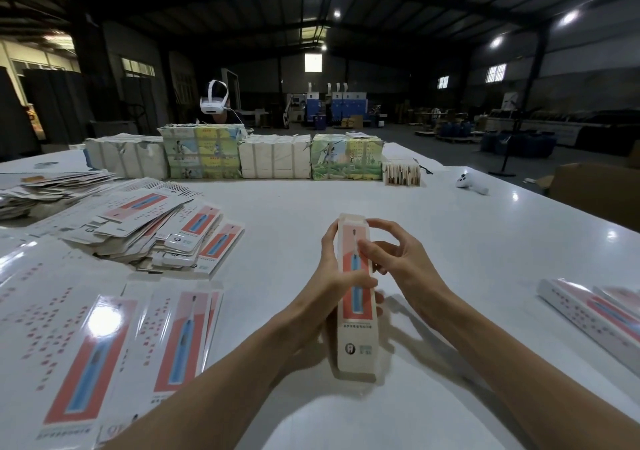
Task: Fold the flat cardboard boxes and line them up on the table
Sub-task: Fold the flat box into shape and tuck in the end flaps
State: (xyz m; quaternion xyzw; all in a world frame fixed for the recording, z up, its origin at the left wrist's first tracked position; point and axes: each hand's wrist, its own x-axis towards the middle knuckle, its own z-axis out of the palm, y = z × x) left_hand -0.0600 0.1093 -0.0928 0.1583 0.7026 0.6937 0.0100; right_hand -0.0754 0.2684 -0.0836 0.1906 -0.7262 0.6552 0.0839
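Left hand [334, 276]: wraps the long box from its left side, thumb across the printed front.
Right hand [398, 259]: grips the upper part, thumb on the front, fingers arched towards the top flap.
Box [356, 338]: slim, rectangular, glossy card, salmon panel; held over the near middle of the surface.
Surface [346, 190]: smooth, white, shiny.
Flat boxes [156, 231]: loose fanned heap, left.
Folded boxes [595, 314]: lying side by side, far right.

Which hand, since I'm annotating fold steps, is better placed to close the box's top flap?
Probably right. The right hand curls its fingers by the open top flap of the box, while the left hand grips its middle, steadying it.
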